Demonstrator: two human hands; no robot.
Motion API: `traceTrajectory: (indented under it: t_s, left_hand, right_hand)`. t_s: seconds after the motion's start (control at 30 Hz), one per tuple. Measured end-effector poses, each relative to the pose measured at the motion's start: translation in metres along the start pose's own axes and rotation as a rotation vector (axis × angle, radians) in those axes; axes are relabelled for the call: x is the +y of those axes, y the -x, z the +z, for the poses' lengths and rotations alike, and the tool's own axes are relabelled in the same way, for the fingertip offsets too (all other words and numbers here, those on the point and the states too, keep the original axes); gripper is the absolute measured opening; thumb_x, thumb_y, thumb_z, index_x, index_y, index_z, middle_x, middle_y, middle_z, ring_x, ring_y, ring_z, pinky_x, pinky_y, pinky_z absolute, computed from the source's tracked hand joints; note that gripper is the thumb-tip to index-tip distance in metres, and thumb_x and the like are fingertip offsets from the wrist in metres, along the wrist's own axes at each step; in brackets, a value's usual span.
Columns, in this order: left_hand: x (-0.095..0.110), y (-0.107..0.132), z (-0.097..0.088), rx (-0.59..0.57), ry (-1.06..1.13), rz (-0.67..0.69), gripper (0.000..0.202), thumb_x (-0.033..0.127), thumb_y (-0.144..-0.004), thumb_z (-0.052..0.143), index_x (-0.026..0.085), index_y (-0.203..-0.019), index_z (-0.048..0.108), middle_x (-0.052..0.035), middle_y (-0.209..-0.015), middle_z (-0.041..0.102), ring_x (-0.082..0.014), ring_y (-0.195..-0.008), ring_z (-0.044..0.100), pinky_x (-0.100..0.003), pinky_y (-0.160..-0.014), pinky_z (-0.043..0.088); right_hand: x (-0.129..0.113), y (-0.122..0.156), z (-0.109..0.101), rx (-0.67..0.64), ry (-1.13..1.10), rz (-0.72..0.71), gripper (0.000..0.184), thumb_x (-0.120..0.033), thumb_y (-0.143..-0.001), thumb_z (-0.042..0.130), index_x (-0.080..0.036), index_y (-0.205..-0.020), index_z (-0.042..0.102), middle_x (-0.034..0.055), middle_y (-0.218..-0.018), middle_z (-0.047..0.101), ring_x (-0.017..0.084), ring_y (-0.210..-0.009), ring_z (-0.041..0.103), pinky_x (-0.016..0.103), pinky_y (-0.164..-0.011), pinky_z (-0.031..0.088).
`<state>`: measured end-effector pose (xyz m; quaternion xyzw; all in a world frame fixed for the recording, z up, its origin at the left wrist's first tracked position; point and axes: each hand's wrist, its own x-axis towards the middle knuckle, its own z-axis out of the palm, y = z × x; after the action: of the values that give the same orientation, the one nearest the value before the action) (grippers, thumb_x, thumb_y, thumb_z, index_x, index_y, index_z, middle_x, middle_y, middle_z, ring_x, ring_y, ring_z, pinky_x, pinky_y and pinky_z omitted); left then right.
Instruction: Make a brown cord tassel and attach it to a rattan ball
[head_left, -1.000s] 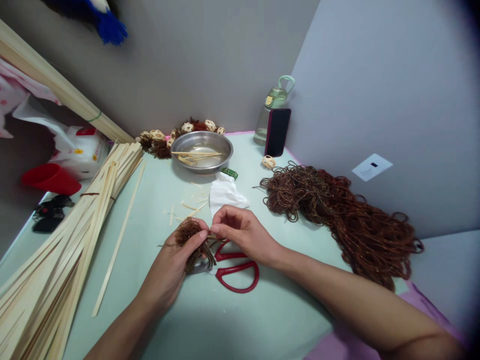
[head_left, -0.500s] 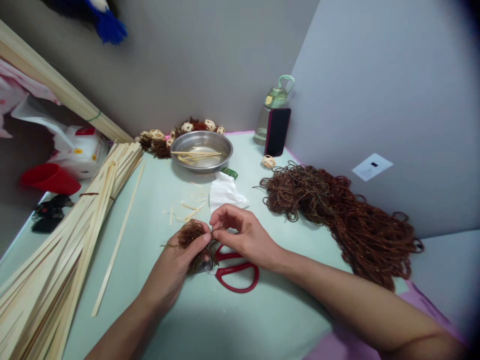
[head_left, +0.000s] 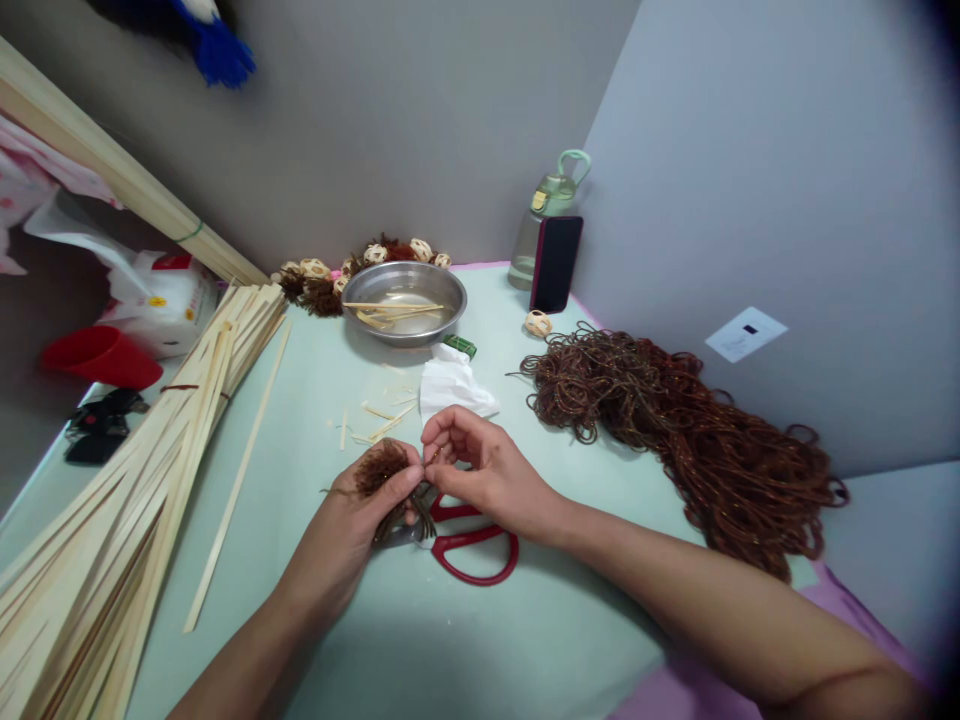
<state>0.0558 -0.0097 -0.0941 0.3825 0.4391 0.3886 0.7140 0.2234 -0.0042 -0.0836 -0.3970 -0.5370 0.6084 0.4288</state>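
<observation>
My left hand [head_left: 367, 510] is closed round a brown yarn tassel [head_left: 380, 468], whose cut strands poke out above and below the thumb. Close beside it, my right hand [head_left: 480, 465] pinches at the tassel's right side, its fingertips meeting the left thumb tip. A thin strand of yarn seems to run between those fingertips, though most of it is hidden. Under both hands lie red-handled scissors [head_left: 476, 558], their blades partly covered by the tassel and left hand. Just beyond the hands rests a crumpled white tissue [head_left: 454, 385].
A steel bowl [head_left: 405, 335] holds water and thin strips. Long pale bamboo strips [head_left: 142, 480] lie left, brown yarn [head_left: 675, 430] right. Behind stand a bottle [head_left: 551, 195] and a phone [head_left: 556, 265], near a small woven ball [head_left: 538, 323]. Several tasselled balls [head_left: 315, 270] sit behind the bowl.
My right fingers have shifted slightly at the tassel, and its lower strands hang a little differently. Everything else stays in place.
</observation>
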Motion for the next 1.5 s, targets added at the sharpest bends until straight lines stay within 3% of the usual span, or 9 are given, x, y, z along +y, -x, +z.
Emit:
traceTrajectory:
  t_s: [0.33, 0.57, 0.77, 1.0, 1.17, 1.3, 1.4, 1.5]
  left_hand:
    - [0.007, 0.004, 0.001, -0.005, 0.126, 0.096, 0.014, 0.033, -0.082, 0.073, 0.024, -0.082, 0.063, 0.0010, -0.099, 0.065, -0.0141, -0.090, 0.057, -0.019, -0.074, 0.046]
    - [-0.001, 0.000, -0.002, 0.092, -0.061, 0.187, 0.011, 0.035, -0.086, 0.068, 0.026, -0.087, 0.062, 0.0029, -0.090, 0.061, -0.0118, -0.083, 0.053, -0.018, -0.072, 0.042]
    - [-0.006, -0.003, -0.005, 0.012, -0.141, 0.112, 0.013, 0.035, -0.086, 0.069, 0.025, -0.092, 0.063, 0.0027, -0.088, 0.059, -0.0123, -0.077, 0.053, -0.021, -0.072, 0.044]
    - [-0.001, -0.002, -0.001, -0.024, -0.033, 0.098, 0.014, 0.032, -0.087, 0.068, 0.021, -0.081, 0.061, 0.0033, -0.080, 0.056, -0.0107, -0.072, 0.050, -0.018, -0.066, 0.043]
    - [0.002, -0.001, 0.000, 0.004, 0.073, 0.124, 0.012, 0.031, -0.089, 0.065, 0.022, -0.083, 0.060, 0.0023, -0.085, 0.058, -0.0117, -0.083, 0.052, -0.018, -0.075, 0.044]
    - [0.004, 0.002, 0.001, -0.011, 0.110, 0.128, 0.012, 0.032, -0.090, 0.064, 0.023, -0.084, 0.059, 0.0021, -0.091, 0.062, -0.0109, -0.079, 0.053, -0.019, -0.075, 0.045]
    - [0.004, 0.003, 0.001, 0.005, 0.091, 0.165, 0.013, 0.032, -0.089, 0.065, 0.023, -0.083, 0.058, 0.0029, -0.108, 0.062, -0.0096, -0.077, 0.052, -0.020, -0.077, 0.045]
    - [0.001, 0.000, -0.001, 0.056, -0.005, 0.189, 0.014, 0.034, -0.090, 0.064, 0.023, -0.083, 0.058, 0.0034, -0.107, 0.061, -0.0093, -0.076, 0.052, -0.020, -0.074, 0.044]
  right_hand:
    - [0.003, 0.000, 0.001, 0.000, -0.043, 0.037, 0.023, -0.012, -0.076, 0.068, -0.019, -0.094, 0.055, -0.0030, -0.080, 0.054, 0.010, -0.070, 0.048, 0.025, -0.068, 0.040]
    - [0.001, -0.001, 0.000, 0.048, -0.062, -0.017, 0.021, -0.014, -0.077, 0.067, -0.018, -0.093, 0.054, -0.0018, -0.082, 0.056, 0.011, -0.075, 0.051, 0.027, -0.072, 0.041]
    - [0.000, 0.000, 0.002, 0.036, -0.021, -0.026, 0.022, -0.012, -0.078, 0.067, -0.019, -0.094, 0.054, -0.0017, -0.083, 0.055, 0.012, -0.076, 0.051, 0.027, -0.072, 0.042]
    - [0.003, 0.001, 0.002, 0.016, -0.020, -0.023, 0.026, -0.007, -0.077, 0.065, -0.018, -0.096, 0.053, -0.0020, -0.084, 0.055, 0.011, -0.073, 0.049, 0.025, -0.069, 0.041]
    - [0.004, 0.000, 0.001, 0.008, -0.034, -0.008, 0.026, -0.007, -0.077, 0.065, -0.018, -0.096, 0.053, -0.0023, -0.082, 0.056, 0.010, -0.072, 0.049, 0.025, -0.068, 0.041]
    - [0.005, 0.000, 0.002, 0.006, -0.017, -0.008, 0.023, -0.008, -0.078, 0.064, -0.018, -0.095, 0.053, -0.0025, -0.082, 0.055, 0.010, -0.072, 0.049, 0.025, -0.069, 0.040]
    - [0.005, 0.000, 0.001, -0.010, -0.026, -0.020, 0.021, -0.008, -0.078, 0.063, -0.018, -0.094, 0.054, -0.0031, -0.080, 0.054, 0.010, -0.071, 0.048, 0.025, -0.068, 0.040]
    - [0.004, -0.001, 0.000, 0.019, -0.045, -0.020, 0.022, -0.009, -0.078, 0.065, -0.018, -0.095, 0.054, -0.0030, -0.079, 0.055, 0.011, -0.072, 0.049, 0.026, -0.070, 0.040]
